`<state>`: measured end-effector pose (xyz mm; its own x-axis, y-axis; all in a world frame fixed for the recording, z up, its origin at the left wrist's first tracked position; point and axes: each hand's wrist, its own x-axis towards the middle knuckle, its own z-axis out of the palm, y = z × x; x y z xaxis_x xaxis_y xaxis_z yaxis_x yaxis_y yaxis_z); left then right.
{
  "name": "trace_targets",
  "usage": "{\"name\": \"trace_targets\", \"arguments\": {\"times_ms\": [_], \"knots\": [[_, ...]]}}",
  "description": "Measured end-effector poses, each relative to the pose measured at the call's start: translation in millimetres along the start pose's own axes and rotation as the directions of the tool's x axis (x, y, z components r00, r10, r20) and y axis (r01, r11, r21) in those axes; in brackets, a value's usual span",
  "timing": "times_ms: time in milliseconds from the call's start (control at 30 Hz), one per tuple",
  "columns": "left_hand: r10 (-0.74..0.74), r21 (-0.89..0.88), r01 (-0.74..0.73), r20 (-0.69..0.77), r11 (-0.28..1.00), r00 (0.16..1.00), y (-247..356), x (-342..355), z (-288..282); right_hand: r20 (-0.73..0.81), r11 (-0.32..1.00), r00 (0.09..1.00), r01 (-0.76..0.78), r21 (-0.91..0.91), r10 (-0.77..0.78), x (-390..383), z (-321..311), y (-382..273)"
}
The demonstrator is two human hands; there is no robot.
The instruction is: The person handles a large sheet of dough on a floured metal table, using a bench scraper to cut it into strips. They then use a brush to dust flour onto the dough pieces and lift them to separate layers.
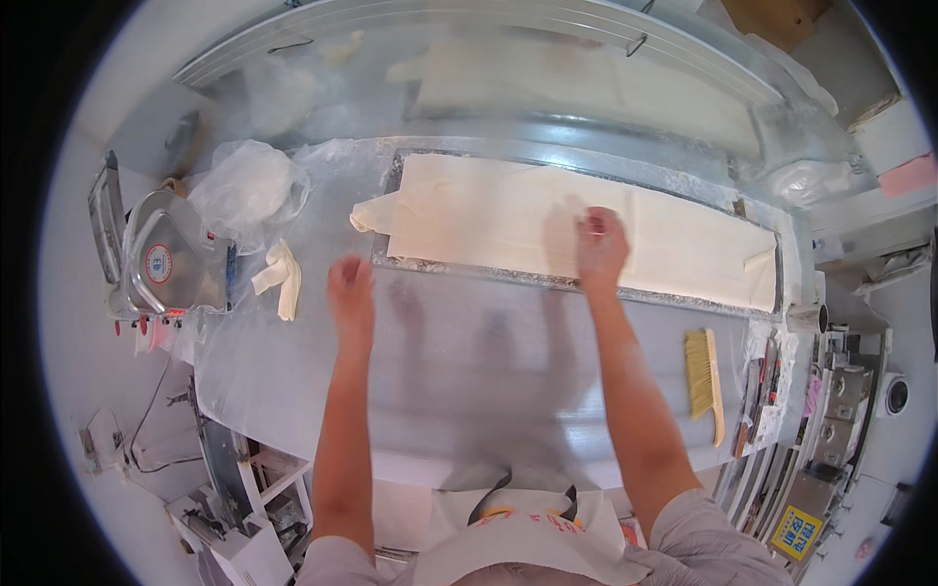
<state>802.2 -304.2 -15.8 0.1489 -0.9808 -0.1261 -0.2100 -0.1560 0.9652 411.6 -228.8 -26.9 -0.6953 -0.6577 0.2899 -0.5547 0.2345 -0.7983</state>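
Observation:
A long pale sheet of dough (pixel 694 244) lies on a speckled, floured strip (pixel 459 266) across the steel table, with a ragged flap at its left end and a folded right corner. My right hand (pixel 602 241) is over the middle of the sheet, blurred, fingers curled; what they hold, if anything, cannot be made out. My left hand (pixel 351 288) is blurred above the table, just left of and below the sheet's left end, its fingers unclear. A crumpled dough strip (pixel 279 278) lies farther left.
At the left are a clear plastic bag (pixel 244 190) and a metal appliance (pixel 166 254). A wooden-handled brush (pixel 703 381) and long tools (pixel 757 400) lie at the right. A steel panel (pixel 547 73) spans the back, and a small metal cylinder (pixel 806 318) sits at the right edge.

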Motion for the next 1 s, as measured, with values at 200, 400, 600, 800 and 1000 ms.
{"name": "trace_targets", "arguments": {"times_ms": [200,400,600,800,1000], "knots": [[-0.314,0.063,0.320,-0.096,0.945,0.945,-53.1,-106.8,-153.1,-0.200,0.784,0.964,-0.261,-0.564,0.177,48.0,-30.1,76.0],[-0.449,-0.012,0.451,-0.128,0.892,0.884,-63.9,-156.4,-176.8,-0.103,0.784,0.936,-0.340,-0.519,0.337,67.9,-40.9,107.8],[-0.431,-0.089,0.422,-0.134,0.902,0.892,-44.7,-159.8,-160.5,-0.041,0.821,0.948,-0.295,-0.488,0.316,67.7,-34.2,100.9],[-0.426,-0.113,0.414,-0.110,0.903,0.898,-52.2,-172.7,-159.2,-0.075,0.912,0.994,-0.108,-0.395,0.085,70.7,-15.1,76.0],[-0.461,-0.124,0.451,-0.061,0.884,0.885,-47.3,-187.8,-142.9,0.587,0.984,0.810,-0.107,0.140,0.005,25.4,96.6,-113.5]]}}
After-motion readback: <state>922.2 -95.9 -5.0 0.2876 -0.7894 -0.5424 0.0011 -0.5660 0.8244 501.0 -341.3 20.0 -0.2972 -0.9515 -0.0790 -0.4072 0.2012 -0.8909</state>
